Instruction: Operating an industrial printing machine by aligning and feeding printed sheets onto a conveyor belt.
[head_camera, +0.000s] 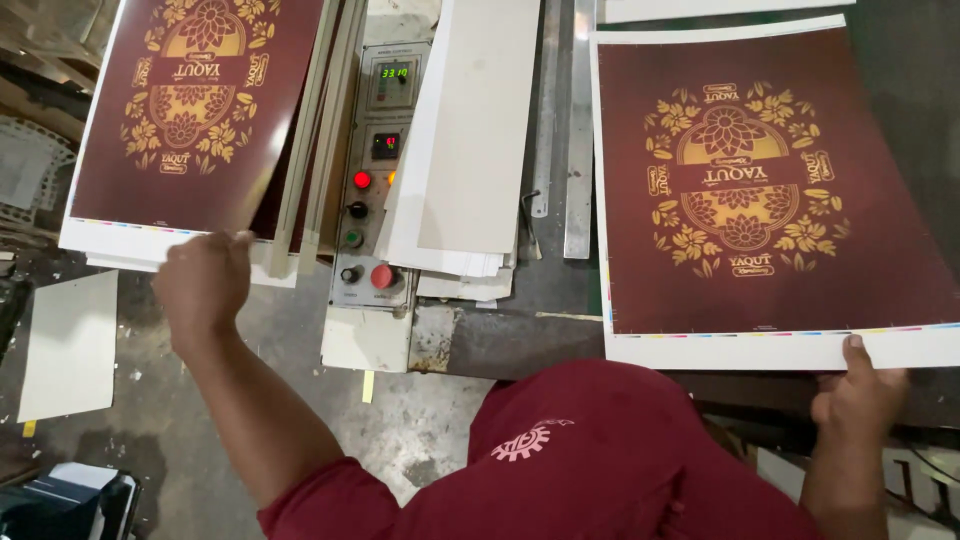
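Head-worn view, steeply downward, close

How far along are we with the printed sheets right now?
Done: one maroon printed sheet lies flat on the machine bed. In hand: the right hand pinches its near white edge, while the left hand grips the stack of printed sheets at the left. Left: that stack looks unprocessed.

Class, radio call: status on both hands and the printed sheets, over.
Left hand on left sheet stack. Right hand pinching right sheet by its white edge. Control panel between them.
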